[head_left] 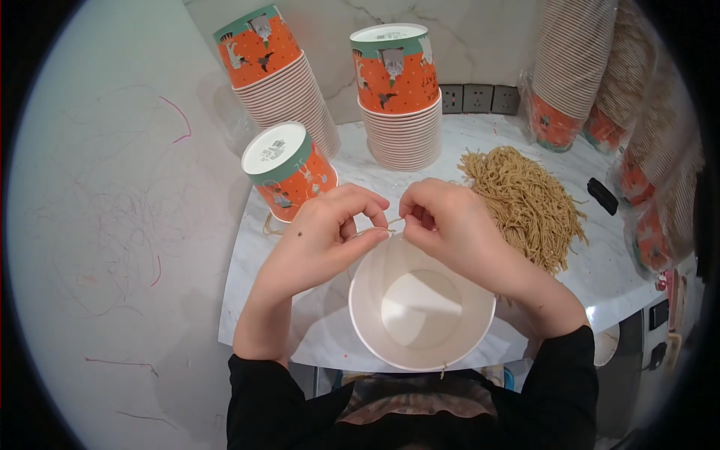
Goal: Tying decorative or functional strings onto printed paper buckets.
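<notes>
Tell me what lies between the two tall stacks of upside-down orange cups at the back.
Head view: only bare marble wall and tabletop between the left stack and right stack.

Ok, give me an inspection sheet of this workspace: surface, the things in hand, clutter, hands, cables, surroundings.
Surface: white marble-look counter, rounded corner, a few stray strands.
Job's things: open white paper cup, empty, upright below the hands; thin tan string pinched between both hands at the cup's far rim; pile of tan strings right of it.
Clutter: upside-down orange cup stacks; bagged cup stacks at right; small black object.
Hands: left hand and right hand, both closed on the string.
Cables: nothing seen.
Surroundings: wall sockets behind; pale wall at left with scribble marks.
</notes>
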The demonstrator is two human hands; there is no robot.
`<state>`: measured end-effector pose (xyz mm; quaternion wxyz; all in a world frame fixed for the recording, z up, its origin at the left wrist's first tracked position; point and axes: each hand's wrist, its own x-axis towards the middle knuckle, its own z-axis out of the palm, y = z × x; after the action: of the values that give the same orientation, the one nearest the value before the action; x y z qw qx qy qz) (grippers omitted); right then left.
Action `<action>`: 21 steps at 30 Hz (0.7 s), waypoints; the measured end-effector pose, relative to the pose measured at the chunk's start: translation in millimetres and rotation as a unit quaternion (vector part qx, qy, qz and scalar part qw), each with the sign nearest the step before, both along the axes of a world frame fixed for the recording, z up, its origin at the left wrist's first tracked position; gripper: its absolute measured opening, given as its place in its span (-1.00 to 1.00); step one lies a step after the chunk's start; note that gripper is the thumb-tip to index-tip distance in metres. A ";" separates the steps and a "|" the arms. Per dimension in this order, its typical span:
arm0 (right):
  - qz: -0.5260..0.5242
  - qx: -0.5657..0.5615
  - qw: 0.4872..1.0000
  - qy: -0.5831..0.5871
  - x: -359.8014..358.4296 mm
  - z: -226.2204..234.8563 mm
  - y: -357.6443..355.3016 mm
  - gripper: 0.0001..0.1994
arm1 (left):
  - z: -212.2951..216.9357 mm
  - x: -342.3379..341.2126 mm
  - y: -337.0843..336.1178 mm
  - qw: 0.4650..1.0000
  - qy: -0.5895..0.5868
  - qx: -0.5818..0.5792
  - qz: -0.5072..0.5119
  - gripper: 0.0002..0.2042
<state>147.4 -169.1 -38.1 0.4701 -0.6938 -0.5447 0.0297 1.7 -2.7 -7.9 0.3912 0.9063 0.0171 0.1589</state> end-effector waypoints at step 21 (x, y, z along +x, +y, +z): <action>0.089 0.069 0.991 -0.070 -7.5 0.0 7.5 -0.84 | -17.5 26.1 26.8 0.946 0.175 -0.270 -0.050 -0.81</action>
<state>139.9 -161.5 -38.1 0.4736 -0.6088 -0.6363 -0.0151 27.8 24.1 -25.4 0.6195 0.7800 0.0818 -0.0324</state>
